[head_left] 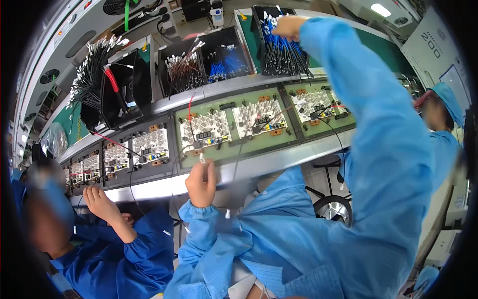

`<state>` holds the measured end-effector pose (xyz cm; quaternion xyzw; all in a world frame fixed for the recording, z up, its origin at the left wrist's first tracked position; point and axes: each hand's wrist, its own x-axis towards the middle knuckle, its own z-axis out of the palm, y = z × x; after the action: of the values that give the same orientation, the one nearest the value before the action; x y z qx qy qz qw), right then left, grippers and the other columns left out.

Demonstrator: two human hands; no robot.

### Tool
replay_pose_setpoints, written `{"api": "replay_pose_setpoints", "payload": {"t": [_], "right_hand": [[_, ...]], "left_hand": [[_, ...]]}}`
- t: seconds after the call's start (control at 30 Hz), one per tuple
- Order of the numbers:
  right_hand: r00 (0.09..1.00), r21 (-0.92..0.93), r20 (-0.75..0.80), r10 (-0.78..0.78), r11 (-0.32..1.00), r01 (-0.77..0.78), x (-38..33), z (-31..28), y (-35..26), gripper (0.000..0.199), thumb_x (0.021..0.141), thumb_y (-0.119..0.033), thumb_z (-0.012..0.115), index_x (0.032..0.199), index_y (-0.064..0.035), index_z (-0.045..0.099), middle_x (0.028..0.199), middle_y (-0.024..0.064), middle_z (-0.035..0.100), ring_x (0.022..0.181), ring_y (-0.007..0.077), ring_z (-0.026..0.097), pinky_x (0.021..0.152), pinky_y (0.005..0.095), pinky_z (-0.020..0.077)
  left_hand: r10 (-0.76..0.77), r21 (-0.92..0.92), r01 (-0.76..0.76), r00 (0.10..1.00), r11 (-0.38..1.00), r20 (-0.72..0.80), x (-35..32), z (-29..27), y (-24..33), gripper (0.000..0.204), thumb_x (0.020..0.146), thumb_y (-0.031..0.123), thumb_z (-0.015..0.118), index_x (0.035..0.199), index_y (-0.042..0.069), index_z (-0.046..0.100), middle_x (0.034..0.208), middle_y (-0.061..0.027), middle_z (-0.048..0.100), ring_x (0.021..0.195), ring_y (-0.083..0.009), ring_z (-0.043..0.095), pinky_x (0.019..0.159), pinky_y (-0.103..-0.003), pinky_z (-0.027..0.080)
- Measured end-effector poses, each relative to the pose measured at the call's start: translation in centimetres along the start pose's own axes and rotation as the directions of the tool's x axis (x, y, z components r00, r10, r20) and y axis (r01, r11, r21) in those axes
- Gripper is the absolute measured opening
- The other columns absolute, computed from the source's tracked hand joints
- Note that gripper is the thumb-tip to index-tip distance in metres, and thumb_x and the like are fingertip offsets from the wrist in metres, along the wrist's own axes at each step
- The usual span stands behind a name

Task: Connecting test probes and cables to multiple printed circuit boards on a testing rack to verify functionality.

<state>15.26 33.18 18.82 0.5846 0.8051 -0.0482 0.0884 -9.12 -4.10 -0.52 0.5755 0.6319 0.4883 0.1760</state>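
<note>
My left hand [201, 184] is closed in a pinch at the near edge of the conveyor. Between its fingertips sits a white wire connector [202, 158], just below a white circuit board [205, 128]. At the far side my right arm stretches out over a black bin [256, 35] of blue wires [285, 59] with white ends. My right hand [289, 28] reaches in among those white ends, its fingers drawn together; what they hold, if anything, is hidden. A second circuit board [261, 117] has a dark wire hanging off its near side.
Further boards lie along the conveyor [279, 158], including one at the right [314, 105]. Behind it stand bins of brown wires [183, 67] and black wires [94, 74]. A co-worker's hand [102, 204] is close on my left; another person [440, 119] is at the right.
</note>
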Motion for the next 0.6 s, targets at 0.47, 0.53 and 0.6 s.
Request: {"api": "replay_pose_setpoints", "payload": {"t": [0.47, 0.53, 0.6], "right_hand": [[0.993, 0.108, -0.11, -0.052, 0.992, 0.063, 5.1, 1.5, 1.8, 0.038, 0.081, -0.03, 0.056, 0.056, -0.0029, 0.063, 0.048, 0.0064, 0.056, 0.039, 0.0181, 0.051, 0.044, 0.0341, 0.0426], [0.998, 0.211, -0.054, -0.02, 0.977, 0.031, 5.2, 0.4, 2.8, 0.035, 0.082, -0.03, 0.058, 0.059, -0.0045, 0.062, 0.044, 0.0002, 0.046, 0.037, 0.0149, 0.041, 0.04, 0.031, 0.0346], [0.998, 0.366, -0.045, 0.036, 0.93, -0.017, 4.9, -0.3, 3.0, 0.033, 0.083, -0.031, 0.059, 0.063, -0.0049, 0.06, 0.047, -0.0008, 0.044, 0.039, 0.0131, 0.039, 0.041, 0.029, 0.0318]], "left_hand": [[0.087, -0.031, -0.088, 0.996, 0.996, -0.021, 1.1, -1.3, 0.2, 0.005, 0.082, -0.001, 0.063, 0.086, 0.001, 0.063, 0.06, -0.01, 0.053, 0.047, -0.0185, 0.052, 0.046, -0.028, 0.041], [0.1, 0.02, -0.1, 0.995, 0.995, 0.016, 1.1, -1.5, 0.3, 0.005, 0.087, 0.0, 0.062, 0.091, -0.001, 0.065, 0.067, -0.0064, 0.061, 0.056, -0.01, 0.061, 0.051, -0.022, 0.045], [0.104, 0.039, -0.104, 0.994, 0.994, 0.015, 1.1, -1.6, 0.4, 0.005, 0.087, 0.0, 0.061, 0.09, -0.002, 0.065, 0.067, -0.0067, 0.062, 0.056, -0.0093, 0.06, 0.051, -0.022, 0.045]]}}
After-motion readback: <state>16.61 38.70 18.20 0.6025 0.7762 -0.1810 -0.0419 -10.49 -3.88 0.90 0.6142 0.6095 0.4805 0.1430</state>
